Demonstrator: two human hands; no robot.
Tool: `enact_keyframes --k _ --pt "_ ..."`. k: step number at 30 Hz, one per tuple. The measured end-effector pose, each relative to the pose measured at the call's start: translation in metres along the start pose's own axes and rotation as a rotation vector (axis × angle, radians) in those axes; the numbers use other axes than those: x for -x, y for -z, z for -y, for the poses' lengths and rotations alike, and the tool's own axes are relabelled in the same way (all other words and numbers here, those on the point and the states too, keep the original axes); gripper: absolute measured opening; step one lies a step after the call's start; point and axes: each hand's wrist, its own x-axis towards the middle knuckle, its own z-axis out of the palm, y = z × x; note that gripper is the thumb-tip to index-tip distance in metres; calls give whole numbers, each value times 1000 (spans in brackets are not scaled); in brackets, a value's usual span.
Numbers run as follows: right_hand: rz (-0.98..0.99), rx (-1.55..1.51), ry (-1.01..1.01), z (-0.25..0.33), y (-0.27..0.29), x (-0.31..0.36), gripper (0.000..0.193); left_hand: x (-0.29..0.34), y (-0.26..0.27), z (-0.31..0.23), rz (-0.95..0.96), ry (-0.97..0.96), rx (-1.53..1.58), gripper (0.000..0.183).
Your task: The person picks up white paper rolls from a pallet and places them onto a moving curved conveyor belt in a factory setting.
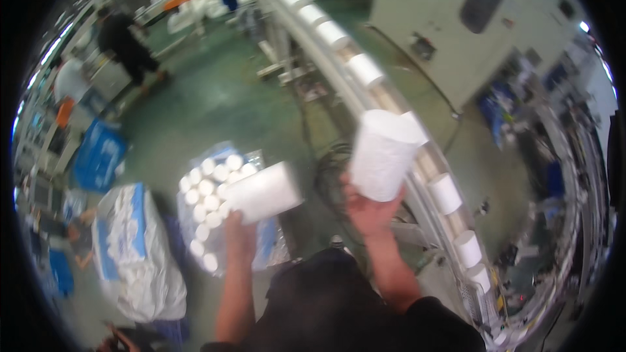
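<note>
The left hand (240, 234) is gripping a white roll (264, 192) over the right edge of a plastic bag (267, 247), and the right hand (375, 215) is gripping a second roll (385, 156) before the conveyor's (428, 165) left edge. Grouped rolls (207, 187) are already filling much of the bag; loose rolls (447, 193) are lying along the conveyor, apparently remaining.

The hands (374, 214) are bare, the short-sleeved top (440, 329) black.
</note>
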Motion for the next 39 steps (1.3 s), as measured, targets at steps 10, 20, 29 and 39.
enact_keyframes --k 10,20,29,39 --pt "71 10 -39 -5 -4 6 95 10 -36 -36 222 4 219 69" --pt "23 24 -29 0 -4 14 99 14 -54 -47 218 49 309 69" --pt "-22 23 -33 -6 0 20 96 1 -38 -57 616 286 784 76" --pt "-79 101 -113 -30 2 18 93 31 -61 -96 1080 115 932 68"
